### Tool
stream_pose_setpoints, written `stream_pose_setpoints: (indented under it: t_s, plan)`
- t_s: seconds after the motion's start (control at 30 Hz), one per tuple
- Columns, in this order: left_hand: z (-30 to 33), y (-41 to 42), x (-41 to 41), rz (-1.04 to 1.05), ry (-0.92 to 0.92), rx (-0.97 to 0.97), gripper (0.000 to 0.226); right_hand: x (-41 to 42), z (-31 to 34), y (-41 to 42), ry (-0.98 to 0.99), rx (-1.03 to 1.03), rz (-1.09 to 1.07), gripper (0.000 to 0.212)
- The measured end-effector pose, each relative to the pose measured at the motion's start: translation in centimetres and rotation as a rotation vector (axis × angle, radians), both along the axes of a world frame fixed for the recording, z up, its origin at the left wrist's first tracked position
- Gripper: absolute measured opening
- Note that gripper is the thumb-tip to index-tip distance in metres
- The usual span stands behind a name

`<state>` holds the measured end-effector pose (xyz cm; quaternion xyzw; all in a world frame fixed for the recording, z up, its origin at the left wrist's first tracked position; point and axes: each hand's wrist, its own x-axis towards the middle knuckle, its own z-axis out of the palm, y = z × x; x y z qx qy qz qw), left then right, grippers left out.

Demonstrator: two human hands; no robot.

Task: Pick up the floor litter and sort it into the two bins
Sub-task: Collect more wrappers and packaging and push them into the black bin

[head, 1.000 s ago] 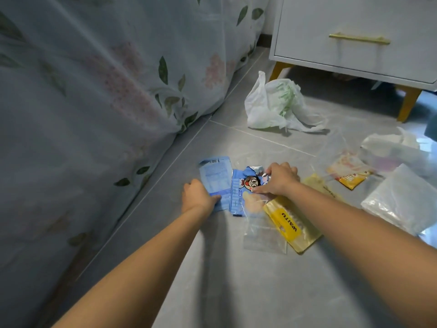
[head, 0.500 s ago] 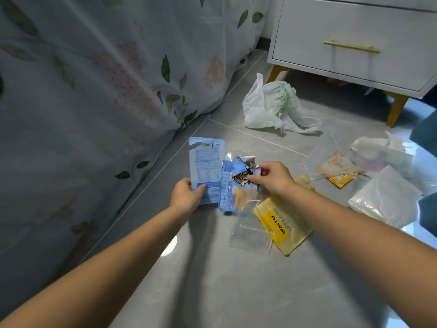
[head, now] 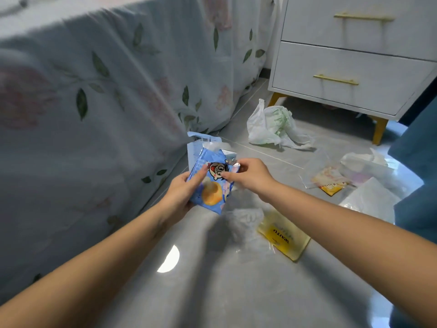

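Two blue snack wrappers are held together above the floor. The front one, a blue cartoon wrapper (head: pixel 212 190), overlaps a pale blue wrapper (head: pixel 197 146) behind it. My left hand (head: pixel 181 194) grips both from below, thumb across the front. My right hand (head: pixel 248 175) pinches the cartoon wrapper's upper right edge. On the floor lie a yellow packet (head: pixel 283 235), a clear plastic bag (head: pixel 244 221), an orange-yellow sachet (head: pixel 327 181) and a white shopping bag (head: pixel 272 126). No bin is in view.
A bed with a leaf-print cover (head: pixel 94 114) fills the left. A white nightstand (head: pixel 350 74) on yellow legs stands at the back right. More white plastic bags (head: pixel 369 176) lie at the right beside something dark blue (head: pixel 416 197).
Both hands have lifted the two blue wrappers off the floor and brought them together; the left hand now holds both. The view has risen and tilted upward.
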<state>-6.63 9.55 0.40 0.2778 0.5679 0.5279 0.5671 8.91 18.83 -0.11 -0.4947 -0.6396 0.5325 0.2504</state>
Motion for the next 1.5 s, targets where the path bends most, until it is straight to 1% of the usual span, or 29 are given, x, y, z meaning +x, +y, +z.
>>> stream_pose_setpoints:
  t_s: [0.03,0.13,0.3,0.37,0.4,0.5,0.57,0.6,0.63,0.7,0.77,0.8,0.9,0.97,1.03,1.1,1.2,1.27,1.3,1.33,1.37,1.4,1.43,1.47,1.5]
  plan:
    - [0.5,-0.4,0.1,-0.009,0.015,0.011,0.015,-0.1,0.5,-0.5,0.012,-0.007,0.01,0.02]
    - [1.4,-1.8,-0.2,0.006,0.032,-0.002,0.021,-0.5,2.1,-1.8,0.107,-0.099,0.044,0.018]
    - [1.6,-3.5,-0.6,0.055,0.007,-0.047,0.018,-0.2,3.6,-3.5,0.173,-0.208,0.118,0.028]
    - [1.2,-4.3,-0.8,0.078,0.011,-0.081,0.018,0.4,3.8,-3.7,0.207,-0.243,0.097,0.02]
    - [0.9,-4.7,-1.0,0.087,0.012,-0.099,0.019,1.0,3.8,-3.6,0.193,-0.245,0.068,0.019]
    - [-0.1,-5.7,-1.6,0.111,0.011,-0.134,0.019,3.7,2.6,-2.5,0.01,-0.141,-0.029,0.026]
    - [-0.8,-6.3,-2.0,0.117,0.009,-0.157,0.018,6.3,0.5,-1.4,-0.183,-0.029,-0.097,0.025]
    - [-1.1,-6.4,-2.2,0.117,0.006,-0.164,0.016,7.8,-0.6,-0.8,-0.308,-0.017,-0.127,0.029]
    - [-1.4,-6.5,-2.4,0.119,-0.001,-0.169,0.015,9.3,-1.8,-0.2,-0.434,-0.052,-0.146,0.038]
    - [-2.1,-6.6,-2.8,0.13,-0.02,-0.179,0.017,12.1,-3.4,0.2,-0.641,-0.181,-0.152,0.062]
    - [-2.7,-6.4,-3.0,0.122,-0.026,-0.189,0.022,14.2,-4.6,0.4,-0.781,-0.268,-0.136,0.086]
    - [-3.1,-6.3,-3.0,0.113,-0.029,-0.196,0.025,15.0,-5.2,0.4,-0.846,-0.282,-0.127,0.094]
    - [-4.2,-5.9,-2.5,0.096,-0.04,-0.232,0.027,16.0,-6.8,0.2,-1.025,-0.234,-0.107,0.102]
    - [-4.9,-5.7,-2.0,0.083,-0.052,-0.258,0.027,15.9,-7.8,-0.2,-1.055,-0.19,-0.12,0.111]
    - [-5.4,-5.6,-1.7,0.071,-0.058,-0.279,0.029,15.6,-8.6,-0.5,-0.994,-0.149,-0.163,0.115]
    - [-5.7,-5.5,-1.4,0.055,-0.064,-0.29,0.028,15.4,-9.1,-0.6,-0.952,-0.124,-0.193,0.112]
    - [-5.9,-5.5,-1.1,0.04,-0.07,-0.298,0.024,15.0,-9.7,-0.3,-0.998,-0.104,-0.209,0.107]
    - [-6.1,-5.5,-1.1,0.038,-0.066,-0.307,0.026,14.7,-10.0,0.0,-1.063,-0.105,-0.192,0.099]
    - [-6.3,-5.5,-1.2,0.042,-0.068,-0.311,0.029,14.7,-10.1,0.3,-1.058,-0.084,-0.174,0.09]
    - [-6.5,-5.6,-1.2,0.053,-0.073,-0.311,0.03,14.8,-10.1,0.6,-1.005,-0.041,-0.152,0.077]
    - [-6.6,-5.7,-1.1,0.068,-0.082,-0.308,0.03,14.9,-9.7,0.7,-0.892,-0.005,-0.143,0.06]
    - [-6.7,-5.7,-1.0,0.087,-0.091,-0.303,0.03,15.1,-9.3,0.8,-0.709,-0.022,-0.16,0.043]
    - [-6.8,-5.7,-0.9,0.108,-0.102,-0.299,0.029,15.3,-8.8,0.7,-0.494,-0.088,-0.197,0.032]
    - [-6.8,-5.7,-0.8,0.132,-0.115,-0.296,0.027,15.4,-8.4,0.5,-0.296,-0.159,-0.235,0.027]
    - [-6.8,-5.7,-0.7,0.16,-0.125,-0.295,0.026,15.3,-8.1,0.2,-0.123,-0.225,-0.28,0.028]
